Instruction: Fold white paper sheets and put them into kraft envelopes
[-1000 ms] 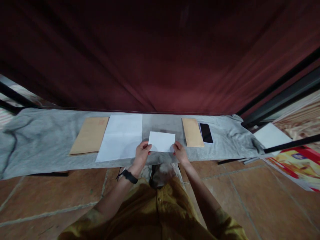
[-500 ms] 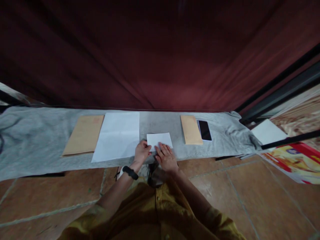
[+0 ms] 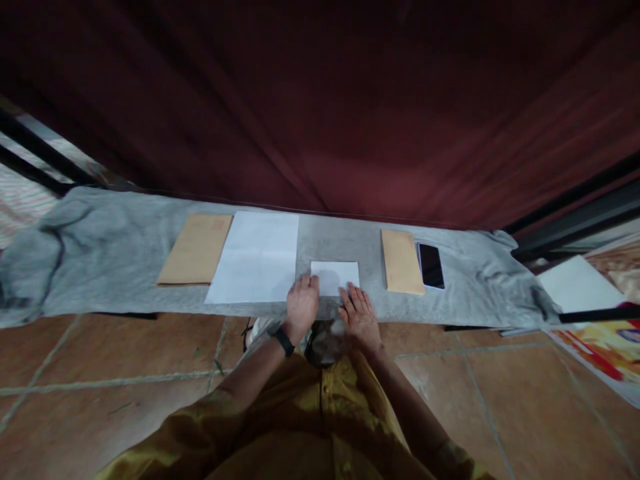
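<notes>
A small folded white paper (image 3: 336,276) lies on the grey cloth (image 3: 125,247) in front of me. My left hand (image 3: 301,307) rests flat at the paper's near left corner, fingers stretched out. My right hand (image 3: 359,315) lies flat at its near right edge, fingers spread and pressing on it. Neither hand grips anything. A large white sheet (image 3: 256,257) lies just left of the folded paper.
A brown envelope (image 3: 196,249) lies left of the large sheet. A narrower brown envelope (image 3: 401,261) and a black phone (image 3: 431,265) lie to the right. A dark red curtain (image 3: 320,107) hangs behind. More papers (image 3: 580,287) lie at the far right on the tiled floor.
The folded paper was held up by both hands, then laid on the cloth. My right hand slid along its near edge from the left part to the right side. The view shifted.
</notes>
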`<state>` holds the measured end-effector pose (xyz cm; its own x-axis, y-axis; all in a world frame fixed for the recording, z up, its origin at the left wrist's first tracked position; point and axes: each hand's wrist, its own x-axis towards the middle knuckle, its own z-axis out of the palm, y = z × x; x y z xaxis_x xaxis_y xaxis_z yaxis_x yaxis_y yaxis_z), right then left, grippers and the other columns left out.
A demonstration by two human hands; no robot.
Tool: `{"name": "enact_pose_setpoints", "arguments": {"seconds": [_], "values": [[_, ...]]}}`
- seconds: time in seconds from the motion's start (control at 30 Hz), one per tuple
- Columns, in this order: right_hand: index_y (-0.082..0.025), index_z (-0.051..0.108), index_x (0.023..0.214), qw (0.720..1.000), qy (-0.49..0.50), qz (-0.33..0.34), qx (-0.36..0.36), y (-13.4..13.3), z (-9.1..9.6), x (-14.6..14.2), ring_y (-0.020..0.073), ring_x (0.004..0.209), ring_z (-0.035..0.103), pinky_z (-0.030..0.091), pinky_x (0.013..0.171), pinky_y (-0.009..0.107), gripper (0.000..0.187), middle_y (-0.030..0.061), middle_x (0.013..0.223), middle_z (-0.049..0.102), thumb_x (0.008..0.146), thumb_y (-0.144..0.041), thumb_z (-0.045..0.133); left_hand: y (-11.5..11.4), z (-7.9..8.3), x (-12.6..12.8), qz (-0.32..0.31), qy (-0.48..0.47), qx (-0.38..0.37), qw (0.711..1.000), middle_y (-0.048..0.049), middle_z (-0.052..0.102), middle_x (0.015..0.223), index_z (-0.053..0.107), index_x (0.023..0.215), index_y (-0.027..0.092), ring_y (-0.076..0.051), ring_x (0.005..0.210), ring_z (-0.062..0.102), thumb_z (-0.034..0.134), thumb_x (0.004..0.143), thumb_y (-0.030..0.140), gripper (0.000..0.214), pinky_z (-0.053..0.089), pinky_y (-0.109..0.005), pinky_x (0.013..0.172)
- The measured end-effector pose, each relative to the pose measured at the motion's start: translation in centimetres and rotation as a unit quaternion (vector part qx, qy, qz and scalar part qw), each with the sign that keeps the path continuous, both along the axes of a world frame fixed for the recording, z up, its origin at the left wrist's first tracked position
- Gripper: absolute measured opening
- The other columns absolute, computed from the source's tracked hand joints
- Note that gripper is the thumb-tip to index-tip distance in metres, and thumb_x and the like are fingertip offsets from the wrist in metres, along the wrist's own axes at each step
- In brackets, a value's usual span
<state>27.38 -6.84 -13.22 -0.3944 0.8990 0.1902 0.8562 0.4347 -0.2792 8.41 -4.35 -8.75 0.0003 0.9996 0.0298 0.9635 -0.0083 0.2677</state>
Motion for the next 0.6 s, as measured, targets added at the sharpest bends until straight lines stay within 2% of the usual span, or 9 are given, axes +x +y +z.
{"name": "enact_pose_setpoints", "arguments": {"seconds": [0.07,0.17,0.27,0.37,0.5,0.6], "values": [[-0.017,0.039,0.155,1.0,-0.005,0.0,0.004,-0.1,-0.1,0.0,0.0291,0.15,0.031,0.027,0.123,0.051,0.054,0.0137,0.164,0.03,0.105,-0.035,0.038,-1.0,-0.4,0.7,-0.092,0.019,0.042,0.995,-0.0183,0.063,0.133,0.059,0.127,0.013,-0.03,0.127,0.058,0.039,0.099,0.02,0.035,0.046,-0.046,0.106],[-0.013,0.039,0.155,1.0,-0.017,0.011,0.015,-0.1,-0.5,0.0,0.0288,0.151,0.029,0.027,0.123,0.051,0.054,0.0151,0.165,0.029,0.103,-0.03,0.039,-2.4,-1.7,2.1,-0.211,0.0,0.074,0.975,-0.0164,0.049,0.152,0.049,0.143,0.011,-0.028,0.144,0.043,0.041,0.101,0.029,0.046,0.033,-0.046,0.12],[-0.012,0.039,0.154,0.999,-0.03,0.019,0.027,-0.1,-0.7,0.3,0.028,0.151,0.029,0.028,0.122,0.05,0.054,0.0159,0.165,0.028,0.103,-0.027,0.039,-3.5,-2.9,2.6,-0.223,-0.007,0.071,0.972,-0.0173,0.041,0.159,0.038,0.151,0.007,-0.026,0.15,0.034,0.04,0.103,0.037,0.057,0.027,-0.044,0.124],[-0.012,0.039,0.155,0.999,-0.033,0.021,0.036,-0.1,-0.6,0.4,0.0274,0.151,0.029,0.029,0.122,0.049,0.053,0.0159,0.164,0.029,0.104,-0.028,0.037,-4.0,-3.7,1.9,-0.234,0.008,0.062,0.97,-0.0194,0.033,0.162,0.033,0.154,0.005,-0.027,0.153,0.027,0.043,0.1,0.048,0.069,0.023,-0.045,0.126],[-0.011,0.033,0.157,0.998,-0.029,0.026,0.042,-0.3,-0.5,0.6,0.0278,0.151,0.029,0.028,0.122,0.05,0.055,0.0167,0.164,0.029,0.105,-0.029,0.036,-4.3,-4.1,0.7,-0.249,0.046,0.048,0.966,-0.0227,0.026,0.164,0.027,0.156,0.003,-0.031,0.155,0.018,0.049,0.096,0.056,0.083,0.02,-0.047,0.127],[-0.012,0.032,0.158,0.998,-0.026,0.02,0.051,-0.5,-0.7,0.7,0.028,0.151,0.029,0.028,0.121,0.051,0.055,0.0166,0.164,0.03,0.106,-0.03,0.035,-4.5,-3.9,0.2,-0.262,0.075,0.04,0.961,-0.0255,0.022,0.164,0.028,0.155,0.0,-0.033,0.155,0.015,0.05,0.096,0.057,0.085,0.018,-0.049,0.127]]}}
